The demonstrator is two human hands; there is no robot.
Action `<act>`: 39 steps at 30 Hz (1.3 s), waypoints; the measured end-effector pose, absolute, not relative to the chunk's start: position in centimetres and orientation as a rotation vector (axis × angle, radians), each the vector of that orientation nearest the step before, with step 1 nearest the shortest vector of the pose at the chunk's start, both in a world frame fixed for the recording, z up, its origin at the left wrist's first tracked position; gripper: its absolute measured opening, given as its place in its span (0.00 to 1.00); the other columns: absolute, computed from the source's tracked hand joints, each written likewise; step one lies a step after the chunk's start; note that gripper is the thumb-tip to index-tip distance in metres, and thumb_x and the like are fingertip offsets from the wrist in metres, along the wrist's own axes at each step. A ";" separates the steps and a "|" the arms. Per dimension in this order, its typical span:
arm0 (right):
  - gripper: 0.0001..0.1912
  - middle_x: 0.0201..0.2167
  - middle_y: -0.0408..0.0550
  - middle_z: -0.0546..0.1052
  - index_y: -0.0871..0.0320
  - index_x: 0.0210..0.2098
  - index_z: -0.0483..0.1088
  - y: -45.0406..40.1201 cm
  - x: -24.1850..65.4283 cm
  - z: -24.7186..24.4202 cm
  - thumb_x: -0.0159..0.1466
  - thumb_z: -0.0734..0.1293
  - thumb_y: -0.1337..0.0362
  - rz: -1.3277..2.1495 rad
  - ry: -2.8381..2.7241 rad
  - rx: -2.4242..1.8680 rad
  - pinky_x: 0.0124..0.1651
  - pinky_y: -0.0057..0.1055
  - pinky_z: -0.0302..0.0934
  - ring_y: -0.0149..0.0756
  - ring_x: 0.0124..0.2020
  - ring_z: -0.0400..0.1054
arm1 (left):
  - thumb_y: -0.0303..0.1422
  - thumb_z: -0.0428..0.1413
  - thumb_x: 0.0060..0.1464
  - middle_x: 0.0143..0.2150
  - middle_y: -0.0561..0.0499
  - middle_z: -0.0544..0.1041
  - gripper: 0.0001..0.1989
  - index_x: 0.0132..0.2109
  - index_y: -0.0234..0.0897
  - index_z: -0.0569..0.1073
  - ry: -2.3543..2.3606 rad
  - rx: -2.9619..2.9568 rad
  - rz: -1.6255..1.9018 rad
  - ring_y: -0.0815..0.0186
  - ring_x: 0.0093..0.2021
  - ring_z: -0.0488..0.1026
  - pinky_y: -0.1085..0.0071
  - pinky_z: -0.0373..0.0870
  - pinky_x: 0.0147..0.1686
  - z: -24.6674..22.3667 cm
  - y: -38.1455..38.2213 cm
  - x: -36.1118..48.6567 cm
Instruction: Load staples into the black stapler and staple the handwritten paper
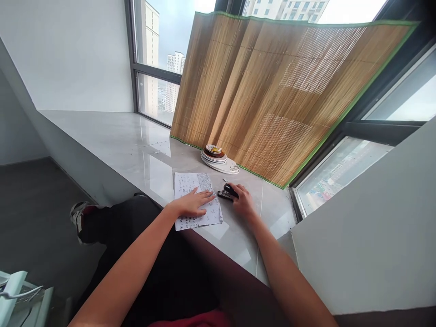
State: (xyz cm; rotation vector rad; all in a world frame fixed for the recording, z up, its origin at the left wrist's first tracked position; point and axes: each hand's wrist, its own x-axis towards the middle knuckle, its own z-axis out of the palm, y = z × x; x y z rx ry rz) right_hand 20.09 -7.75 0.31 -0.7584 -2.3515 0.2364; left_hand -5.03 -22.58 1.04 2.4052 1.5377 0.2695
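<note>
Handwritten sheets of paper (186,182) lie on the tiled window ledge in front of me. My left hand (193,203) rests flat across them with its fingers stretched out to the right. Just right of the paper, my right hand (244,199) is wrapped round a black stapler (230,190), which sits on the ledge with its jaw end pointing left. The palm side of that hand is hidden. A small pale thing (225,180), too small to name, lies just behind the stapler.
A stack of small plates (214,156) stands on a flat white oval piece (230,169) behind the paper. A bamboo mat (272,91) with green edging leans against the windows. The tiled ledge (112,141) runs left to a white wall. A pale rack (17,290) stands at lower left.
</note>
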 end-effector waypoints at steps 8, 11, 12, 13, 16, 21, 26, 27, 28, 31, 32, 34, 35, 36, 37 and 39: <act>0.25 0.50 0.54 0.77 0.54 0.61 0.70 -9.9 15.9 2.3 0.64 0.68 0.64 0.345 -2.007 -0.735 0.60 0.46 0.65 0.47 0.51 0.72 | 0.41 0.49 0.67 0.67 0.43 0.73 0.23 0.66 0.41 0.68 1.593 2.203 1.263 0.58 0.67 0.68 0.58 0.59 0.68 1.7 -22.9 -6.5; 0.24 0.51 0.50 0.79 0.53 0.57 0.72 -11.9 11.9 2.8 0.60 0.71 0.67 0.467 -2.130 -0.667 0.59 0.43 0.66 0.44 0.51 0.73 | 0.39 0.47 0.68 0.42 0.47 0.81 0.15 0.45 0.38 0.76 1.837 1.778 1.917 0.61 0.45 0.77 0.66 0.72 0.48 2.4 -23.6 -8.5; 0.25 0.50 0.49 0.79 0.53 0.56 0.73 -12.6 10.7 2.8 0.59 0.72 0.68 0.504 -2.164 -0.665 0.58 0.42 0.67 0.44 0.49 0.74 | 0.39 0.47 0.67 0.36 0.49 0.79 0.14 0.40 0.39 0.75 1.921 1.633 2.035 0.63 0.39 0.76 0.68 0.71 0.43 2.5 -23.7 -9.1; 0.26 0.49 0.48 0.80 0.53 0.55 0.73 -13.1 9.7 2.6 0.57 0.73 0.68 0.539 -2.190 -0.671 0.57 0.42 0.67 0.43 0.47 0.74 | 0.38 0.47 0.67 0.32 0.51 0.76 0.14 0.37 0.39 0.73 1.975 1.510 2.111 0.64 0.34 0.74 0.69 0.69 0.38 2.4 -23.8 -9.6; 0.27 0.47 0.47 0.81 0.53 0.54 0.74 -14.4 7.9 1.9 0.55 0.73 0.70 0.598 -2.227 -0.701 0.54 0.39 0.68 0.41 0.44 0.74 | 0.38 0.46 0.67 0.28 0.53 0.71 0.16 0.32 0.39 0.70 1.986 1.338 2.136 0.67 0.27 0.68 0.71 0.64 0.31 1.9 -23.6 -10.1; 0.25 0.44 0.48 0.80 0.54 0.52 0.75 -15.8 10.8 0.9 0.55 0.71 0.70 0.514 -2.226 -0.804 0.53 0.39 0.67 0.42 0.43 0.74 | 0.38 0.47 0.64 0.25 0.54 0.70 0.15 0.31 0.40 0.70 2.032 1.405 1.926 0.66 0.26 0.68 0.70 0.62 0.31 1.2 -23.1 -9.4; 0.24 0.42 0.49 0.80 0.54 0.51 0.76 -16.3 18.0 0.4 0.54 0.70 0.67 0.465 -2.111 -1.040 0.54 0.42 0.65 0.44 0.43 0.74 | 0.38 0.46 0.63 0.26 0.54 0.70 0.15 0.30 0.40 0.69 2.039 1.473 1.870 0.66 0.27 0.67 0.69 0.61 0.32 1.3 -23.2 -8.9; 0.24 0.41 0.49 0.80 0.54 0.51 0.76 -16.1 19.4 0.3 0.54 0.71 0.66 0.476 -2.084 -1.080 0.53 0.42 0.65 0.45 0.42 0.74 | 0.38 0.46 0.63 0.26 0.54 0.70 0.15 0.30 0.40 0.68 2.043 1.465 1.873 0.66 0.27 0.67 0.69 0.61 0.32 1.3 -23.2 -8.9; 0.24 0.40 0.49 0.80 0.54 0.51 0.76 -15.7 20.6 0.2 0.54 0.72 0.64 0.501 -2.051 -1.118 0.51 0.41 0.66 0.45 0.41 0.74 | 0.38 0.46 0.63 0.26 0.54 0.70 0.15 0.30 0.40 0.68 2.046 1.457 1.875 0.66 0.27 0.67 0.69 0.61 0.32 1.3 -23.2 -8.9; 0.24 0.34 0.49 0.79 0.56 0.48 0.78 -13.3 23.1 0.0 0.58 0.72 0.49 0.660 -1.899 -1.179 0.40 0.37 0.66 0.45 0.36 0.74 | 0.38 0.46 0.63 0.25 0.54 0.69 0.15 0.30 0.40 0.68 2.050 1.443 1.880 0.65 0.27 0.67 0.69 0.60 0.32 1.1 -23.2 -8.9; 0.25 0.34 0.50 0.79 0.57 0.46 0.78 -12.2 23.5 -0.1 0.61 0.68 0.44 0.692 -1.830 -1.170 0.38 0.36 0.66 0.44 0.35 0.74 | 0.39 0.46 0.63 0.25 0.54 0.69 0.15 0.30 0.40 0.69 2.046 1.433 1.884 0.65 0.27 0.67 0.69 0.61 0.32 1.1 -23.2 -9.0; 0.30 0.36 0.53 0.79 0.59 0.44 0.78 -9.7 23.6 -0.1 0.68 0.57 0.41 0.637 -1.787 -1.133 0.39 0.36 0.67 0.44 0.37 0.74 | 0.39 0.46 0.63 0.24 0.55 0.69 0.15 0.30 0.40 0.69 2.034 1.404 1.897 0.65 0.26 0.66 0.69 0.61 0.32 1.0 -23.2 -9.1; 0.31 0.38 0.55 0.79 0.60 0.44 0.77 -8.5 23.3 -0.1 0.70 0.54 0.43 0.558 -1.856 -1.120 0.41 0.38 0.68 0.44 0.38 0.74 | 0.39 0.46 0.63 0.24 0.55 0.69 0.15 0.30 0.41 0.69 2.032 1.386 1.904 0.66 0.26 0.66 0.69 0.61 0.31 0.9 -23.3 -9.2; 0.30 0.40 0.56 0.80 0.59 0.44 0.77 -7.2 22.9 -0.2 0.71 0.52 0.46 0.472 -1.986 -1.117 0.45 0.39 0.68 0.45 0.41 0.74 | 0.39 0.46 0.63 0.24 0.55 0.69 0.15 0.30 0.41 0.68 2.033 1.370 1.910 0.66 0.25 0.66 0.70 0.60 0.31 0.9 -23.3 -9.3; 0.26 0.43 0.56 0.80 0.59 0.44 0.77 -6.1 22.3 -0.2 0.70 0.54 0.49 0.433 -2.079 -1.107 0.49 0.41 0.68 0.45 0.45 0.74 | 0.38 0.46 0.63 0.24 0.55 0.69 0.15 0.29 0.41 0.68 2.034 1.357 1.916 0.66 0.25 0.65 0.70 0.60 0.30 0.9 -23.3 -9.3; 0.19 0.54 0.57 0.77 0.57 0.47 0.77 -4.1 20.6 -0.4 0.67 0.60 0.54 0.385 -2.245 -1.095 0.59 0.44 0.65 0.47 0.55 0.72 | 0.39 0.46 0.63 0.24 0.55 0.69 0.15 0.29 0.41 0.68 2.036 1.337 1.924 0.66 0.24 0.65 0.70 0.60 0.29 0.8 -23.4 -9.4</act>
